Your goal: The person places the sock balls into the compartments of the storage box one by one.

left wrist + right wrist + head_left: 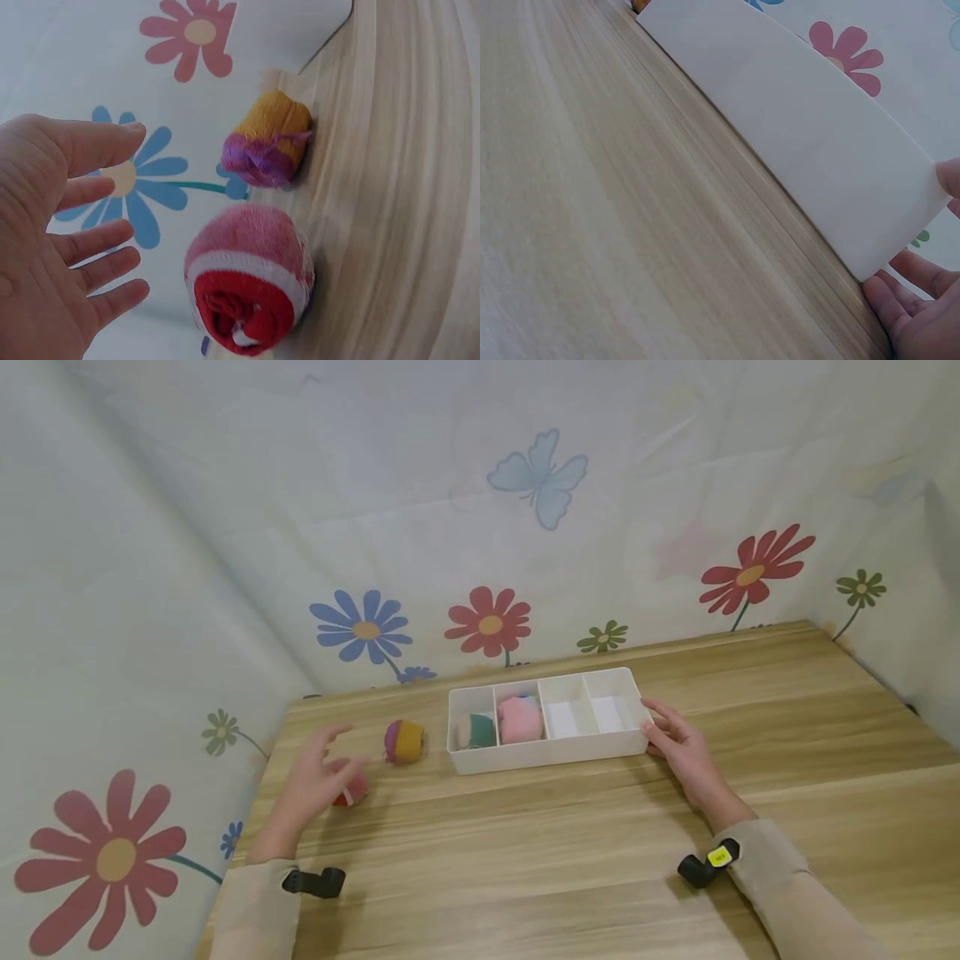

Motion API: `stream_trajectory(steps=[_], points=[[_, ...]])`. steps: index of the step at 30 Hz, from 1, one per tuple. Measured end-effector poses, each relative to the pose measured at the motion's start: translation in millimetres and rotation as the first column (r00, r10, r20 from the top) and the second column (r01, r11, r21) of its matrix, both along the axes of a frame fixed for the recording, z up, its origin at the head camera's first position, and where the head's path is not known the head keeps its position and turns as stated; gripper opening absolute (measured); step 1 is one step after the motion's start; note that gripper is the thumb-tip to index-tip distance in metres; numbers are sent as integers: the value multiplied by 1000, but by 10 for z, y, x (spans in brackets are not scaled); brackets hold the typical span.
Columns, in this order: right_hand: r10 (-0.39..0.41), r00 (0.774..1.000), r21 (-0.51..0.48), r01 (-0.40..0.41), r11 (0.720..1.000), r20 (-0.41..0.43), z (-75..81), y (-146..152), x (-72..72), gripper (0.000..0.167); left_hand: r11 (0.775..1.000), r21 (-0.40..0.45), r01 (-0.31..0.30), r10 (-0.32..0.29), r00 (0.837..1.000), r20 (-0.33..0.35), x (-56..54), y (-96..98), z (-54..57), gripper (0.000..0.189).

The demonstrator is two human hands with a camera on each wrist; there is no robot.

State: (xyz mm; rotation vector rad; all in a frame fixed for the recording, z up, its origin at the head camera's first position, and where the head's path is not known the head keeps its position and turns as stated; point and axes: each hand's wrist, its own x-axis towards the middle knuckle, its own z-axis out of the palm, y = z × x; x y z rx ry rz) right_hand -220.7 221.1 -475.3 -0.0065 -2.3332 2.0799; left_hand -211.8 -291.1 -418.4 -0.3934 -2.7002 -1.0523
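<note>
The only writing I can spot is on the yellow label [719, 857] of the right wrist's camera [697, 872], behind the right hand, and its dark marks are too small to read. The left hand [315, 781] is spread loosely, fingers apart and relaxed, with nothing in its hold. Just beside it on the table [487, 843] sits the red roll [249, 281]; from the head view the hand covers a good part of it, while from the left wrist its pink side, white band and red folded opening show whole, apart from the fingers. A little farther right of that hand lies the yellow roll [405, 742], its purple end turned toward the hand. The right hand [682, 756] holds the end of the white box [555, 752], fingertips at the rim and lower fingers by the bottom corner; how firmly, I can't tell, as the right wrist view cuts the hand off. Toward the left hand, the box's end compartment has the green roll [482, 731], its lower part hidden by the front wall. The next compartment holds the pink roll [520, 720], with a bit of something blue [531, 700] behind it, hard to make out.
</note>
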Motion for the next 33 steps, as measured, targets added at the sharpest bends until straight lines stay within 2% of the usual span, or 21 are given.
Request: stream_trajectory(steps=[9,18,26,33], points=[[-4,1000,1,4,1000,-9,-3,15,-18,57,993,-111,-28,31,999,23,30,-144,-147,59],[-10,1000,1,10,1000,-6,-46,21,-12,57,991,-123,-56,71,990,118,39,-201,-283,68],[-4,1000,-4,4,1000,-6,-42,7,-15,55,987,-145,-75,96,985,145,21,-228,-420,69],[-3,1000,-10,3,1000,-12,-37,4,-12,56,986,-146,-87,112,979,173,6,-184,-454,72]])
